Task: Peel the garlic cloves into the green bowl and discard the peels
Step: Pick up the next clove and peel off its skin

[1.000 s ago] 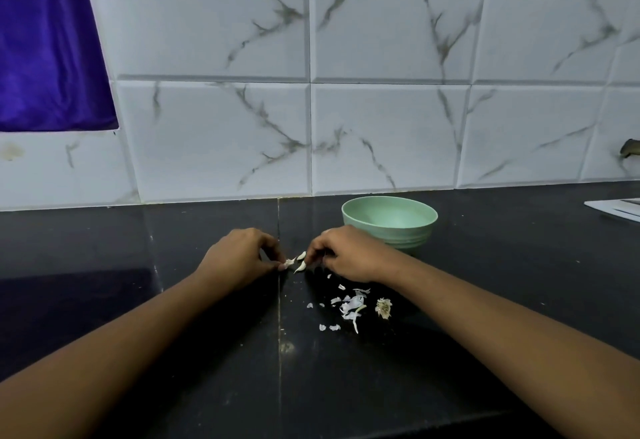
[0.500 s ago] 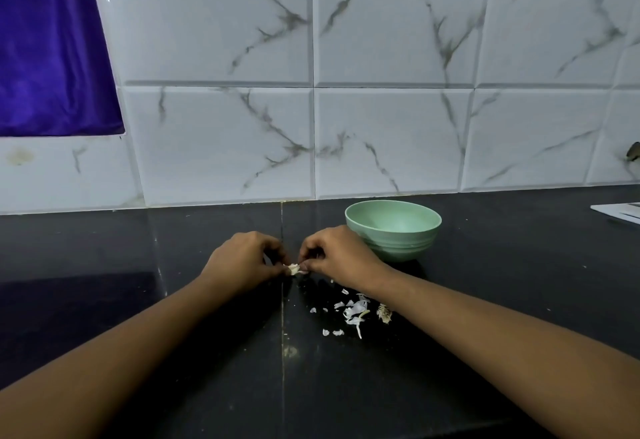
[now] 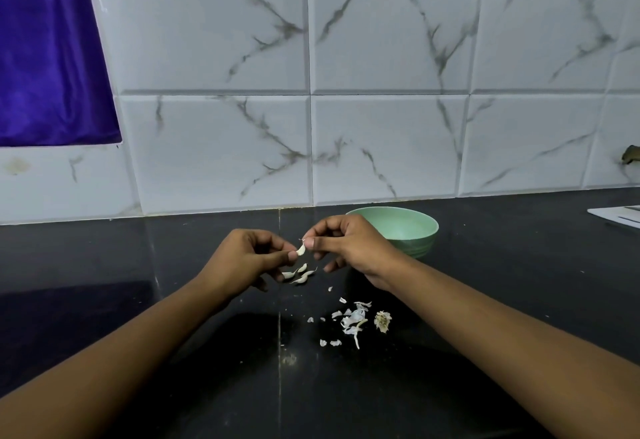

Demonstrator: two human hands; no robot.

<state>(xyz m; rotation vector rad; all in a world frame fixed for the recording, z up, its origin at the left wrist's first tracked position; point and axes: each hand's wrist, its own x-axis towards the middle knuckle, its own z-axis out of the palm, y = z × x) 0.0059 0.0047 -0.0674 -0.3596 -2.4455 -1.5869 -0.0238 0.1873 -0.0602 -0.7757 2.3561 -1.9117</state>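
**One clove pinched between both grips, above the desk**

At the far left a purple cloth (image 3: 52,57) hung against the marbled tile wall (image 3: 391,147). Your left grip (image 3: 242,258) was raised over the dark desk (image 3: 104,300) with its fingers curled, and its thumb and forefinger tips met the lower end of a single clove (image 3: 301,249). Your right grip (image 3: 349,248) was closed on the upper end of that clove between thumb and forefinger. Its other fingers were bent loosely below. The clove hung tilted between the two grips, clear of the desk.

Just below it a few loose cloves (image 3: 299,274) lay on the desk, close by your left fingertips. Nearer you and to the right, white peels (image 3: 349,320) were scattered in a small heap, and a dry root stub (image 3: 382,320) lay just beside them. The green bowl (image 3: 415,230) stood upright on the desk behind your right grip, which hid its left part. At the far right edge lay a sheet of paper (image 3: 620,218).
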